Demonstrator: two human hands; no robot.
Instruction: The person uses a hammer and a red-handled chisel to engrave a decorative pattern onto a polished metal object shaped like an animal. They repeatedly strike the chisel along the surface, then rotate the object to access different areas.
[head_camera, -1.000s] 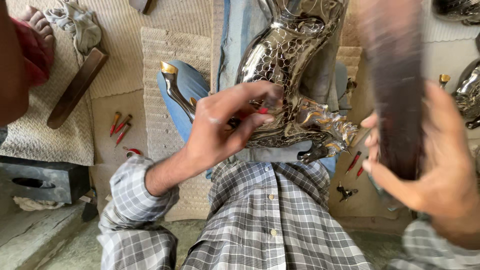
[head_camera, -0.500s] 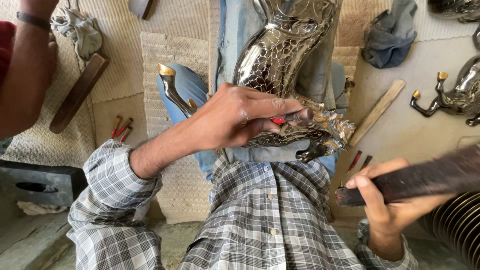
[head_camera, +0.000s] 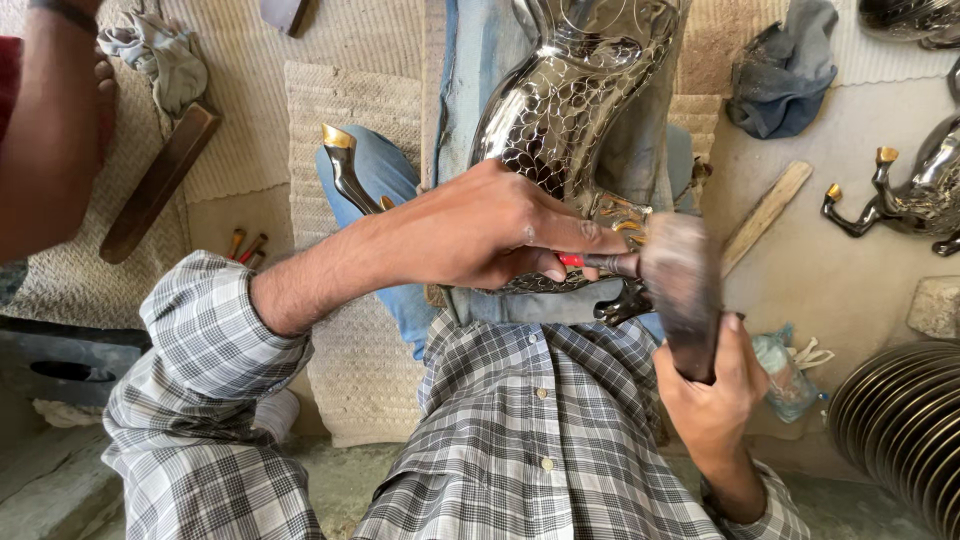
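Left hand (head_camera: 490, 235) hides most of the chisel (head_camera: 600, 263).

The figure (head_camera: 570, 100) is shiny silver, engraved with a dark scale-like net pattern and a few curling lines near its top, and one leg ends in a gold hoof (head_camera: 337, 136). The tool (head_camera: 590, 262) shows a red band behind a dark metal tip. The mallet (head_camera: 685, 290) is dark brown. The shirt (head_camera: 520, 420) is a grey-and-white check, the trousers (head_camera: 385, 180) light blue. The mats (head_camera: 340, 110) are beige with fine ribbed weave. A cloth (head_camera: 785, 70) is blue-grey. The small figure (head_camera: 915, 195) is silver with gold hooves. The plates (head_camera: 905, 425) are dark with bronze rims.
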